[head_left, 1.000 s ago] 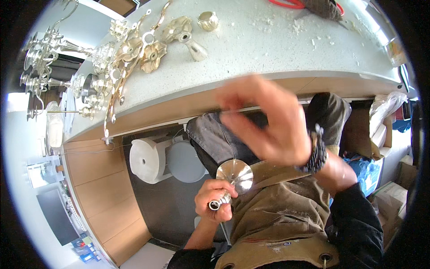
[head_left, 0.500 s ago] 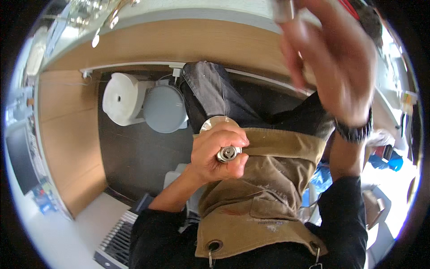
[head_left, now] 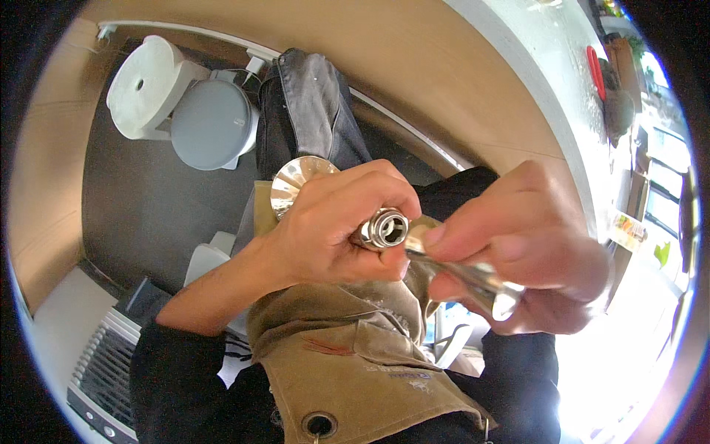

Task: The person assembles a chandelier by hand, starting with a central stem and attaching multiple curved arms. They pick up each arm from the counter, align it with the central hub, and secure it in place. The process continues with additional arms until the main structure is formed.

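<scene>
My left hand (head_left: 333,222) is wrapped round a shiny silver candlestick-like stem (head_left: 387,228), its hollow, ringed end facing up. Below the fist shows the stem's round fluted base (head_left: 294,185), over my lap. Close on the right, my right hand (head_left: 529,251) pinches a slim shiny metal piece (head_left: 481,285) that flares at its lower right end. The piece's other tip lies beside the ringed end of the stem; whether they touch, I cannot tell. Motion slightly blurs the right hand and its piece.
A brown apron (head_left: 333,311) covers my lap. To the left on the dark floor stand a white paper roll (head_left: 140,89) and a grey round-lidded bin (head_left: 211,124). A radiator (head_left: 111,370) is at lower left. The white worktop edge (head_left: 547,96) curves along the right, with a red-handled tool (head_left: 595,72).
My right hand has come down from the worktop, bringing the slim metal piece beside the stem. The view has swung right. My left hand still grips the stem, its hollow end now tilted rightward.
</scene>
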Demonstrator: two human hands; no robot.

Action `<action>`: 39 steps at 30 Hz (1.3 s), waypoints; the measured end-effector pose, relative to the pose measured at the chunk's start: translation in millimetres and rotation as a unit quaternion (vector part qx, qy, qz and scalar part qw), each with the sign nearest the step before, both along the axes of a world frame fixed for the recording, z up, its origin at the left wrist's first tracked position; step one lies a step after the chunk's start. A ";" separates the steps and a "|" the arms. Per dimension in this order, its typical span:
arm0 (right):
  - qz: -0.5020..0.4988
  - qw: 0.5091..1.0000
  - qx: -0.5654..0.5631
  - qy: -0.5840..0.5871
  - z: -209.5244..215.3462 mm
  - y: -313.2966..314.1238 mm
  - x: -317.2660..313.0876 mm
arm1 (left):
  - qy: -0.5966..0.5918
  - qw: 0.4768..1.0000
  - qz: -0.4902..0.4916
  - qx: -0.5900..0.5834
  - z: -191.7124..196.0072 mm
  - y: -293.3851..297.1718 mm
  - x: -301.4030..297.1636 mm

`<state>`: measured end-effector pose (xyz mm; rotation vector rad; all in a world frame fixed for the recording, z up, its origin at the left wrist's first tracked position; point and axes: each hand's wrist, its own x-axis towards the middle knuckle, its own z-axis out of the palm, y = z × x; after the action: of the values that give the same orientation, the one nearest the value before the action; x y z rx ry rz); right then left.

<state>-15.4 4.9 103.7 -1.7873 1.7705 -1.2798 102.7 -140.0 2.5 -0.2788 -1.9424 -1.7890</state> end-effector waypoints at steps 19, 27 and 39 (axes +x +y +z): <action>-0.155 0.984 0.030 0.087 14.2 -5.2 18.8 | -0.004 0.999 -0.007 0.037 0.0 1.5 3.4; -0.009 0.998 0.021 0.050 23.1 -2.3 -1.3 | -0.016 0.999 -0.010 0.048 -1.3 2.9 4.3; -0.008 0.994 0.103 0.032 -0.3 -18.1 3.1 | -0.010 0.999 -0.020 0.034 -7.7 1.4 4.2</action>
<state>-12.4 -13.3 103.5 -1.7193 1.8797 -1.0123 106.9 -138.6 -5.2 -0.2786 -1.8974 -1.8875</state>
